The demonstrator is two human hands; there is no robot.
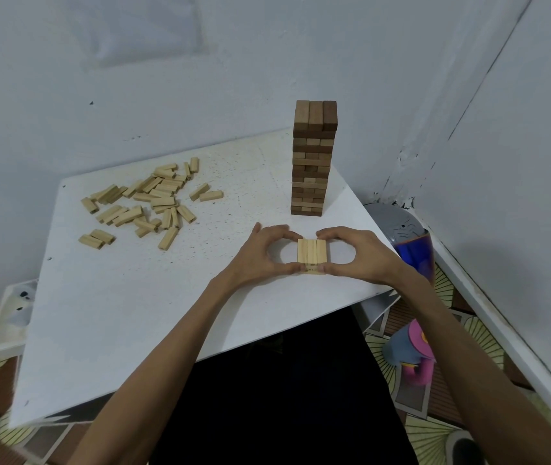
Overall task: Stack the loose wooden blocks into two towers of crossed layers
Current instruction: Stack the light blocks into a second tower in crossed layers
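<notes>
A tall tower of darker wooden blocks (314,159) stands in crossed layers at the back right of the white table (133,313). In front of it sits a low stack of pale blocks (312,251), its top layer three blocks side by side over another layer. My left hand (260,255) pinches the stack's left side between thumb and fingers. My right hand (356,255) pinches its right side the same way. A heap of loose pale blocks (146,203) lies scattered on the table's back left.
The table sits in a corner with grey walls behind and to the right. A blue and grey container (408,239) stands off the table's right edge. A pink and blue toy (411,354) lies on the patterned floor. A white tray (9,317) sits at the left.
</notes>
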